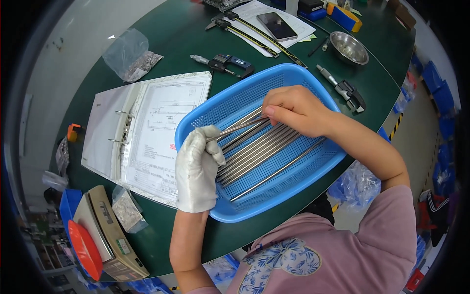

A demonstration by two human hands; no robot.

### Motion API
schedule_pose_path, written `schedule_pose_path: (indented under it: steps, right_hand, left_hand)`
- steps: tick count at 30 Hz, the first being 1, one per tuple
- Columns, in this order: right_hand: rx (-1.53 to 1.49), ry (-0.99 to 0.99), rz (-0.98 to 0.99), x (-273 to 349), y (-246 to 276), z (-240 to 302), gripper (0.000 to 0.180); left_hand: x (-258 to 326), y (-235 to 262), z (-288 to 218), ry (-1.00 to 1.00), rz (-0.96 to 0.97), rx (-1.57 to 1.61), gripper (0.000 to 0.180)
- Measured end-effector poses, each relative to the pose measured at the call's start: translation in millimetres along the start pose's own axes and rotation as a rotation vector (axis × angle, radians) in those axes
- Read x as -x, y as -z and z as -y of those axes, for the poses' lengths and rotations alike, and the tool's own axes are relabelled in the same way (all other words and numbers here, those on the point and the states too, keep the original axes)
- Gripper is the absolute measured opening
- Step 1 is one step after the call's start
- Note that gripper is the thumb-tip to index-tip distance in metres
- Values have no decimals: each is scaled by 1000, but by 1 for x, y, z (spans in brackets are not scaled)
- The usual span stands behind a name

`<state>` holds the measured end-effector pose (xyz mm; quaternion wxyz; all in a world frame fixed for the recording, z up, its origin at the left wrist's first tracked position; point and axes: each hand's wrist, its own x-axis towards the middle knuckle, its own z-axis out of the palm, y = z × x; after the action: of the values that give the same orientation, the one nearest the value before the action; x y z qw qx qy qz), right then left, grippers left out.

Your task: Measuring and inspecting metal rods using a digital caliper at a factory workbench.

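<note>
A blue perforated plastic basket (230, 213) sits on the table in front of me. Several thin metal rods (259, 157) lie side by side in it, and one lies apart along the near side. My left hand (197, 169), in a white glove, is closed at the basket's left side, gripping the left end of thin metal rods (240, 126) raised above the others. Toward their other end, my bare right hand (296, 110) pinches them between thumb and fingers over the basket. How many rods are held I cannot tell.
An open binder (154, 127) with a drawing lies left of the basket. Beyond are micrometers (226, 65), calipers (254, 36), a phone (277, 26) and a metal bowl (348, 48). A scale (110, 230) with a red tray (84, 249) stands at the near left.
</note>
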<state>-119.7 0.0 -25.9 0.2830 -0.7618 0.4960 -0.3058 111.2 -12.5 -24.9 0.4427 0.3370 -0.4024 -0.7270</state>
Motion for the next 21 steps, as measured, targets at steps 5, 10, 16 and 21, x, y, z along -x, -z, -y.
schedule_pose_path:
  steps: [5, 10, 16, 21]
  right_hand:
    - [-132, -69, -209, 0, -2, -5, 32]
    - [-152, -65, -155, 1, -3, 3, 33]
    - [-48, 69, -63, -3, -17, 8, 31]
    - [-25, 72, -26, -5, -19, 12, 31]
  left_hand:
    - [2, 7, 3, -46, 42, -142, 29]
    - [2, 5, 2, -38, 46, -143, 28]
    - [2, 3, 2, -26, 45, -154, 27]
    - [3, 0, 1, -25, 39, -163, 26]
